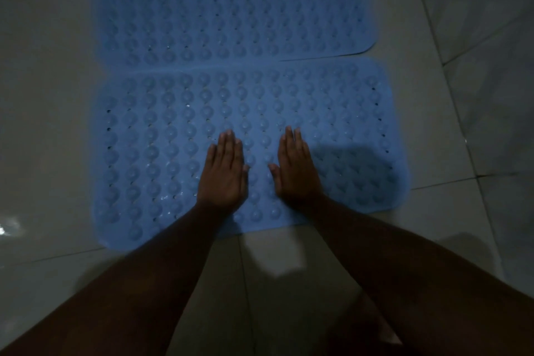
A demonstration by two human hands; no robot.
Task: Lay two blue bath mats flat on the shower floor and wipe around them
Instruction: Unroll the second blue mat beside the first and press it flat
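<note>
Two blue bath mats lie on the floor, and two bare hands rest on one of them. The near mat fills the middle of the frame, and the far mat takes the upper middle and runs off the top edge. Their long edges meet across most of the width. Toward the right a thin dark line shows between them, and I cannot tell whether one overlaps the other.

The left hand and the right hand both lie palm down on the lower middle part of the near mat. On each, the fingers are straight and close together and the thumbs angle in toward one another. Neither hand grips anything. A narrow strip of mat shows between them. Both forearms come up from the bottom of the frame.

Each mat is a rounded-corner rectangle of soft-looking rubbery material. They are covered in even rows of round domed bumps, with small dark holes between them. A few wet-looking glints show on the near one, and a shadow lies on it just right of the right hand.

The floor around them is made of large, pale, glossy tiles with thin dark grout lines. A bright reflection sits at the lower left edge.
</note>
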